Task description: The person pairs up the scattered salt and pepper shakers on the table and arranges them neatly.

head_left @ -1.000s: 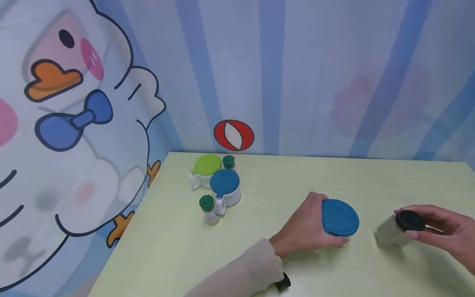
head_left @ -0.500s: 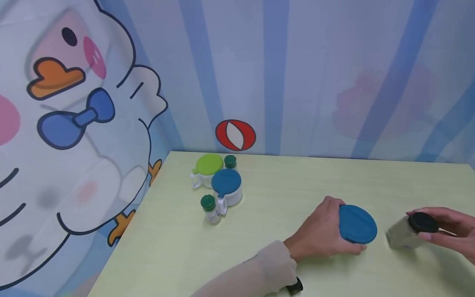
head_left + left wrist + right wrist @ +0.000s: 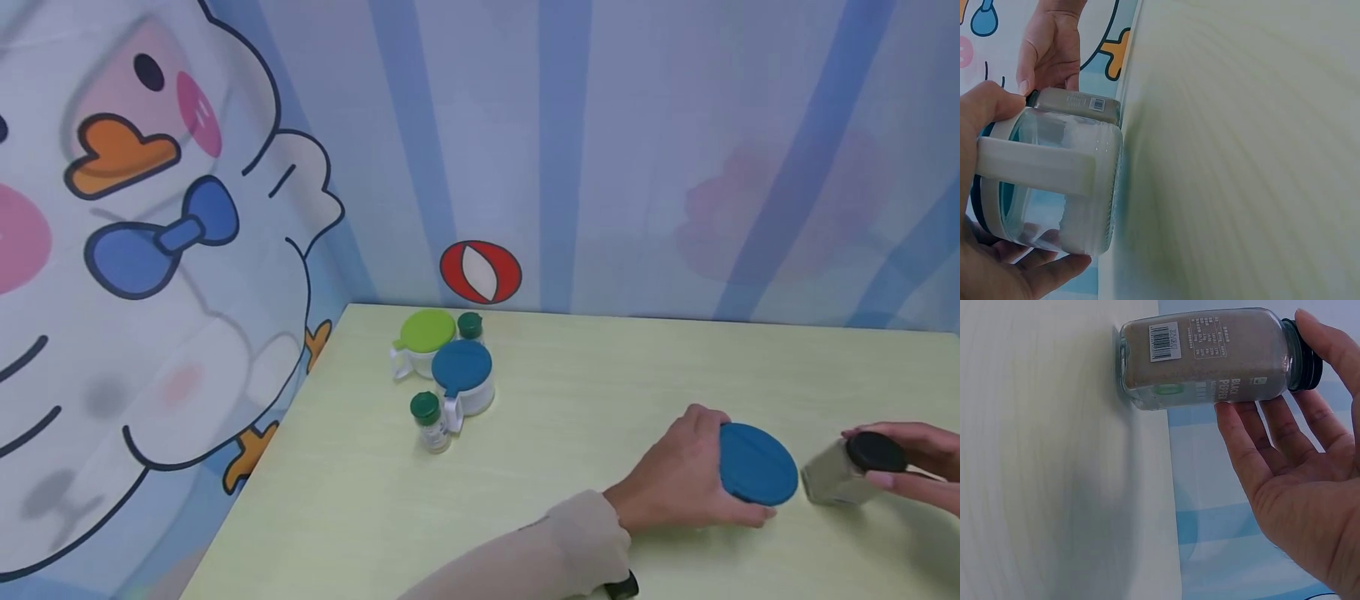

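Observation:
My left hand [image 3: 678, 487] grips a clear seasoning jar [image 3: 759, 464] with a blue lid and a white handle, thumb and fingers around its sides. White contents show near its base in the left wrist view, where the jar's bottom [image 3: 1113, 187] is close to the tabletop. Just to the right, my right hand [image 3: 926, 467] holds a glass black pepper bottle [image 3: 1210, 359] by its black cap, thumb on one side and fingers on the other. Greyish-brown powder fills the bottle, which stands upright with its base at the tabletop.
At the back left of the table [image 3: 570, 392] stand a green-lidded jar [image 3: 427, 332], a blue-lidded jar [image 3: 462, 367] and two small green-capped bottles, one in front [image 3: 431, 423]. A cartoon-printed backdrop [image 3: 630, 167] rises behind the table.
My left hand has moved the blue-lidded jar rightward, closer to the pepper bottle. My right hand keeps holding the bottle by its cap, and the head view has shifted slightly.

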`<state>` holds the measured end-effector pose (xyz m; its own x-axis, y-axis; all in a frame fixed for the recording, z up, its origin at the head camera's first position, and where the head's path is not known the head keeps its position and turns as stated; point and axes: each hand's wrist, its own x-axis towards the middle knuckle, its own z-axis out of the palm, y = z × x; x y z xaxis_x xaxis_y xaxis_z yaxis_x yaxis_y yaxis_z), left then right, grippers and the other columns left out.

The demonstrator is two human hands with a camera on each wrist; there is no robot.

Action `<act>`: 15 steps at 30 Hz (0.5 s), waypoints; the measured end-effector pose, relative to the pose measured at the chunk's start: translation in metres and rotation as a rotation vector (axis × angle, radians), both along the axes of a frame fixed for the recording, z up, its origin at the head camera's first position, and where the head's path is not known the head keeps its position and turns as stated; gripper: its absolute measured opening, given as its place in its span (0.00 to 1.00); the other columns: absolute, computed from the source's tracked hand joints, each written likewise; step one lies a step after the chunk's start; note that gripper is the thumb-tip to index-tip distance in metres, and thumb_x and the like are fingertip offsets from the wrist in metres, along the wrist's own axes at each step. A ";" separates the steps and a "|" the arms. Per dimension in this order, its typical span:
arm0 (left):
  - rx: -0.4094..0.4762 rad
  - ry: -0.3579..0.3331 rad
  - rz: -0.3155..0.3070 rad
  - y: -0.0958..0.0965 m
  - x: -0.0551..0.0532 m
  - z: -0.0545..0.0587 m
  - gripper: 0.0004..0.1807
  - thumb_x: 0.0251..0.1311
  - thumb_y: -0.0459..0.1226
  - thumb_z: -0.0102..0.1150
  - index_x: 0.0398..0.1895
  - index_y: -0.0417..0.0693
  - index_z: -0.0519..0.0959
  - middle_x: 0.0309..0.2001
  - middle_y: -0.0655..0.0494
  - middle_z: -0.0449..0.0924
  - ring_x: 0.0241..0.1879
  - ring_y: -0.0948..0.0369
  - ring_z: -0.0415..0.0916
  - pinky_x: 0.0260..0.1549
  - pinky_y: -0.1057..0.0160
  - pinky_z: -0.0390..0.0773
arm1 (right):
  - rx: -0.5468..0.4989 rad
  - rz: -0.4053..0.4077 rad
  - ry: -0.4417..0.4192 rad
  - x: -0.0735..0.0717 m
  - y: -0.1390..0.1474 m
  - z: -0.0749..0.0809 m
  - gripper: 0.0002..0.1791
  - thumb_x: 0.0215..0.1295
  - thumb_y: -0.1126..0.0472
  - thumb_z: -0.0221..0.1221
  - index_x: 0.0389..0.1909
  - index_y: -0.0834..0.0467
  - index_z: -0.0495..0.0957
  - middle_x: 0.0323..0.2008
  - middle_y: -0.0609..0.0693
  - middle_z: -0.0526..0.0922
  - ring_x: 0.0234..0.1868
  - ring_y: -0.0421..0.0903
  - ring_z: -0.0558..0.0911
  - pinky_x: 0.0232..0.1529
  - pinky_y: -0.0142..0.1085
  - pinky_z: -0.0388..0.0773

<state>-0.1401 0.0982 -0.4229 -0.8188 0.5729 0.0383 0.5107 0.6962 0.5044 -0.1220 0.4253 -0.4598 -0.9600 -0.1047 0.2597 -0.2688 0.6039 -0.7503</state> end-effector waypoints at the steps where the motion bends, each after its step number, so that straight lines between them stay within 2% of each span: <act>1: -0.007 -0.001 -0.002 0.003 0.000 0.000 0.50 0.47 0.68 0.69 0.70 0.60 0.62 0.59 0.70 0.66 0.54 0.76 0.67 0.47 0.78 0.74 | 0.014 -0.008 0.006 0.000 0.001 -0.002 0.27 0.58 0.77 0.68 0.59 0.66 0.75 0.50 0.25 0.80 0.49 0.19 0.78 0.45 0.15 0.74; 6: -0.028 0.011 -0.009 0.014 0.000 -0.001 0.50 0.47 0.69 0.69 0.70 0.60 0.62 0.59 0.71 0.66 0.53 0.76 0.66 0.45 0.78 0.74 | 0.088 0.000 0.025 -0.002 0.007 -0.009 0.26 0.61 0.75 0.67 0.61 0.65 0.74 0.52 0.25 0.78 0.52 0.18 0.75 0.49 0.14 0.72; 15: -0.058 0.010 -0.009 0.026 0.000 0.000 0.50 0.45 0.70 0.69 0.70 0.62 0.62 0.59 0.72 0.66 0.52 0.76 0.66 0.45 0.78 0.75 | 0.123 -0.015 0.057 -0.003 0.017 -0.022 0.29 0.58 0.77 0.67 0.60 0.61 0.75 0.52 0.31 0.79 0.53 0.17 0.75 0.53 0.13 0.70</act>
